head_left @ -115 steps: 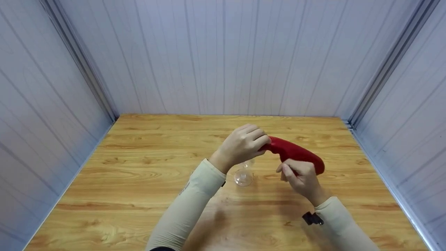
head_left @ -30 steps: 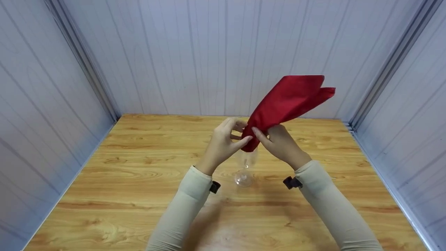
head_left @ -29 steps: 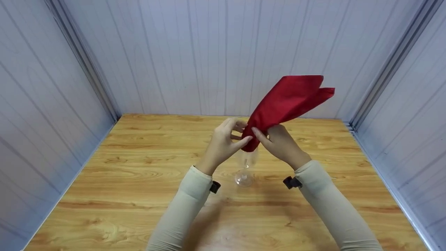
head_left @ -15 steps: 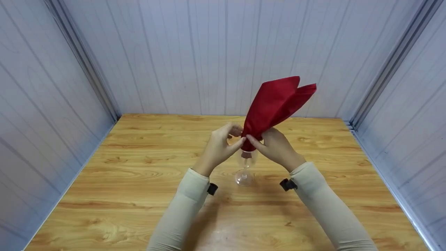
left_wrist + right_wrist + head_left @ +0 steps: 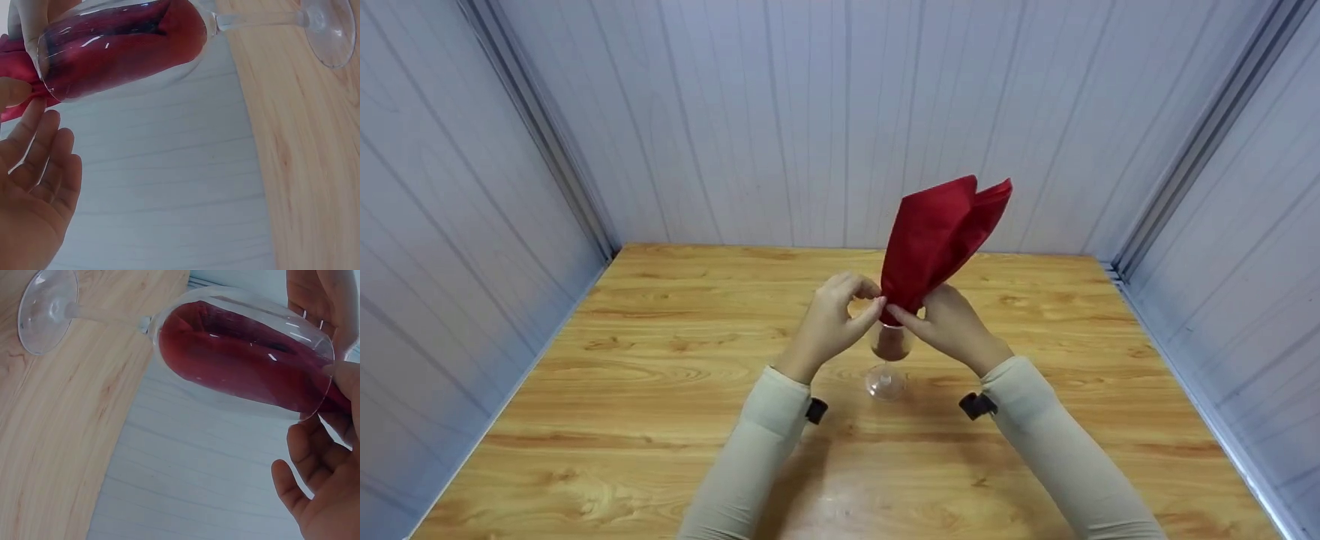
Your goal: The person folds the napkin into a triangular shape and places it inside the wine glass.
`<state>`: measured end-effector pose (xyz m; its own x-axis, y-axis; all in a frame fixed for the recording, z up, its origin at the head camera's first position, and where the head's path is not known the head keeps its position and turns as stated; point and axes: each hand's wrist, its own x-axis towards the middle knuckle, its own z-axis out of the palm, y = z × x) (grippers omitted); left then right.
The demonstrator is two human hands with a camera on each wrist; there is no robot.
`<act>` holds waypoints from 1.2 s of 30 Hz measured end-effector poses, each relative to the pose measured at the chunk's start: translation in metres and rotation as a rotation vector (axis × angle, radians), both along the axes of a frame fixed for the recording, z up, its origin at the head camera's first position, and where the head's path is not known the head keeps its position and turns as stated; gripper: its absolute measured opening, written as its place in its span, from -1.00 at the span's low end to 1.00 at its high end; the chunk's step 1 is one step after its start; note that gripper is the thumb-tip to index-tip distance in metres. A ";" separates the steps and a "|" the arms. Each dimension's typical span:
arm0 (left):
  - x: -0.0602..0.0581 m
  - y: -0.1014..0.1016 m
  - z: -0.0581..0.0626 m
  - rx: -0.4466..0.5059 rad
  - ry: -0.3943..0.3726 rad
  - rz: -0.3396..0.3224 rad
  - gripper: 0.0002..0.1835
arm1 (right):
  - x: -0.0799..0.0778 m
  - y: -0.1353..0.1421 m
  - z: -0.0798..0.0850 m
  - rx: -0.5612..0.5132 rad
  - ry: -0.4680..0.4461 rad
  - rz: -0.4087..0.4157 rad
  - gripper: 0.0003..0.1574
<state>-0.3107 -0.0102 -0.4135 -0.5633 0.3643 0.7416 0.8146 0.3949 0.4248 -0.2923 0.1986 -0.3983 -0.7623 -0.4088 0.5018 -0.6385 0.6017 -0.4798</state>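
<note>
A folded red cloth napkin [image 5: 930, 240] stands in a clear stemmed glass [image 5: 885, 384], its two pointed ends fanning up to the right. Both wrist views show the napkin's lower part [image 5: 140, 53] inside the bowl, down near the stem. My left hand [image 5: 834, 319] pinches the napkin at the left of the rim with thumb and index finger; its other fingers [image 5: 62, 163] are loosely bent. From the right, my right hand [image 5: 952, 322] grips the napkin just above the rim [image 5: 329, 391], thumb in front. The napkin hides some right fingertips in the head view.
The glass is upright on a wood-grain table [image 5: 660, 390]. Pale panelled walls [image 5: 735, 135] enclose the table at the back and on both sides. A small black device [image 5: 977, 405] is worn at each sleeved wrist.
First bent low between my hands, the napkin was then held up over the glass. Since then both hands have lowered it into the bowl, and its top has swung left, more upright.
</note>
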 end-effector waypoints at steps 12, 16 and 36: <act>0.021 0.030 0.014 0.001 -0.238 0.160 -0.18 | 0.003 -0.001 -0.007 -0.039 -0.054 -0.029 -0.54; 0.021 0.030 0.016 -0.013 -0.218 0.200 -0.48 | 0.003 0.000 -0.009 -0.044 -0.062 0.010 -0.52; 0.009 0.012 0.009 0.153 -0.203 0.119 -0.86 | 0.009 0.001 -0.007 -0.419 -0.109 -0.051 -0.79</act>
<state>-0.3018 0.0020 -0.4042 -0.7378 0.1794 0.6508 0.6589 0.4010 0.6364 -0.2831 0.1997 -0.4048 -0.8339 -0.1476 0.5319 -0.5452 0.3704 -0.7520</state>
